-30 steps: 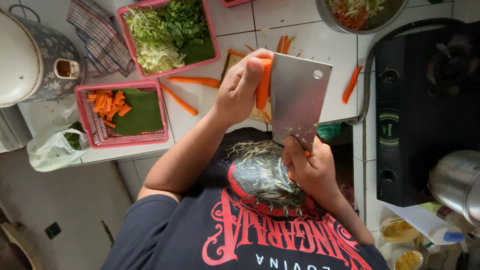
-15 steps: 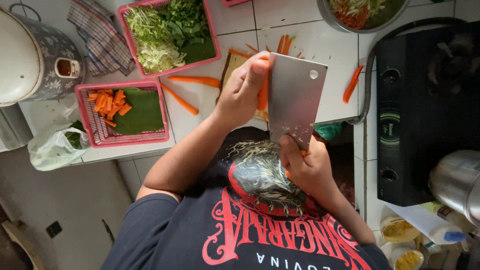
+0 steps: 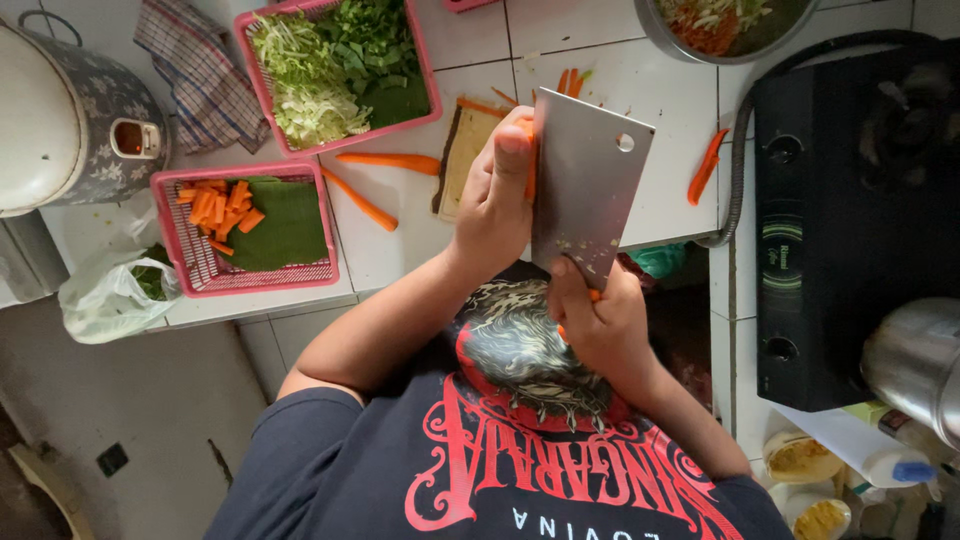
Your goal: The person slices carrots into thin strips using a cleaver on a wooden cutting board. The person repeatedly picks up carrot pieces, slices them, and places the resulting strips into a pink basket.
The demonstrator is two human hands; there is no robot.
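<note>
My left hand (image 3: 497,195) grips a peeled carrot (image 3: 529,160) and holds it upright against the flat of a wide steel cleaver (image 3: 587,185). The cleaver's handle is in my right hand (image 3: 598,322), close to my chest. Under both hands lies a wooden cutting board (image 3: 464,152) on the white tiled counter. Two whole carrots (image 3: 390,161) lie left of the board. A pink basket (image 3: 244,230) to the left holds cut carrot pieces on a green leaf.
A second pink basket (image 3: 340,62) with shredded cabbage and greens stands at the back. A rice cooker (image 3: 70,115) and checked cloth (image 3: 196,70) are far left, a plastic bag (image 3: 112,295) at the counter edge. A black gas stove (image 3: 850,220) stands right; a metal bowl (image 3: 715,20) sits behind.
My left hand has shifted up along the carrot, and the cleaver has moved slightly forward over the board. The rest is unchanged.
</note>
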